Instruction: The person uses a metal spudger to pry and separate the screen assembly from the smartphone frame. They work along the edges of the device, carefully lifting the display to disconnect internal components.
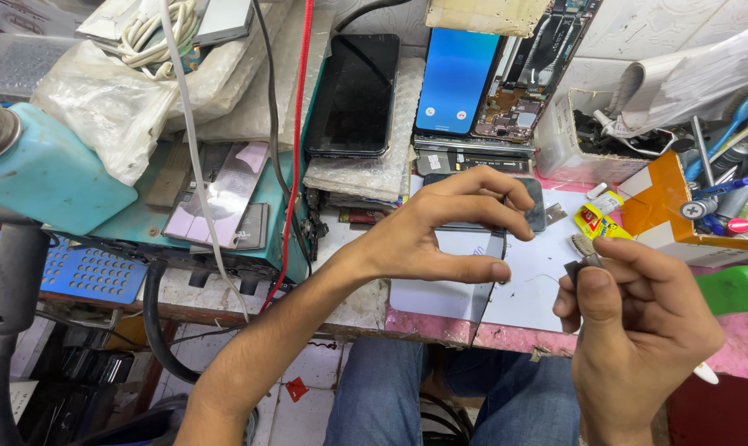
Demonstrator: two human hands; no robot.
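My left hand (440, 231) holds a dark phone panel (496, 239) by its edges, thumb below and fingers curled over the top, above a white sheet (539, 281) on the bench. My right hand (630, 322) is lower right, its thumb and fingers pinched on a small dark grey piece (579, 266) near the panel's right edge. The panel's far end (539, 211) shows past my left fingers.
A yellow glue tube (598, 216) lies right of the panel. An orange box (679, 215) of pens and screwdrivers stands at right. A black phone (356, 91), a blue-screen phone (455, 78) and an opened phone (529, 74) lean at the back. A teal machine (52, 173) and red cable (295, 157) are left.
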